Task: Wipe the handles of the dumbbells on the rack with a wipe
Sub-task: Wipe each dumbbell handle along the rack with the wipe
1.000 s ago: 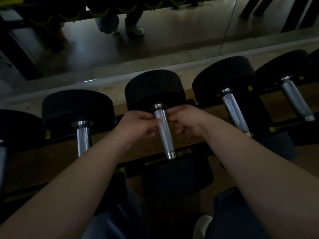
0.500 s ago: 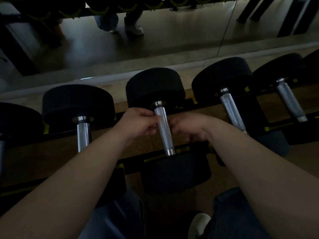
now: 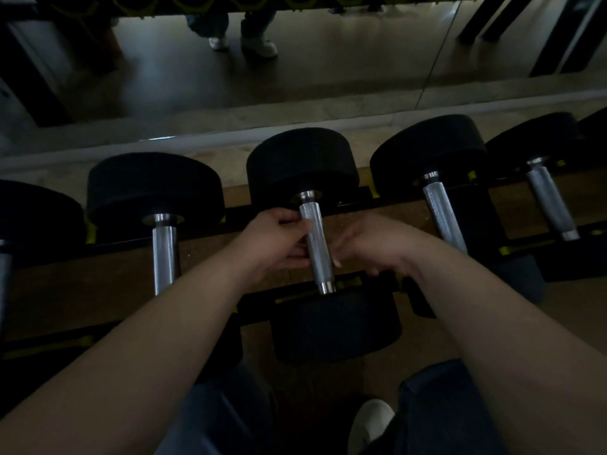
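Middle black round-headed dumbbell [image 3: 302, 162] lies across the black-and-yellow rack [image 3: 256, 305], its knurled silver steel handle [image 3: 316, 244] taken as reference. Left hand [image 3: 279, 239] is on the left side of that handle, fingers and thumb curled onto it in a grip. Right hand [image 3: 372, 244] is just to the right of the handle, fingers curled, one fingertip at the metal; light too dim to tell whether it holds anything. Like dumbbells lie on either side of the handle.
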